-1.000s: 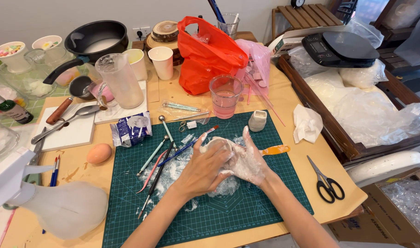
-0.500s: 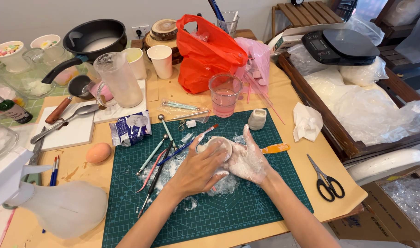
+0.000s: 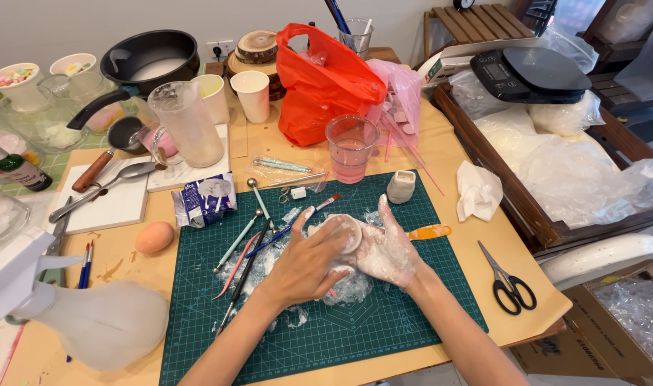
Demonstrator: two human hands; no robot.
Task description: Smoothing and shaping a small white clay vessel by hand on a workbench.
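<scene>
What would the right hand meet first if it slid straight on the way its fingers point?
Likely the small grey-white pot on the green cutting mat. The right hand points up-mat towards it; depth is unclear.
</scene>
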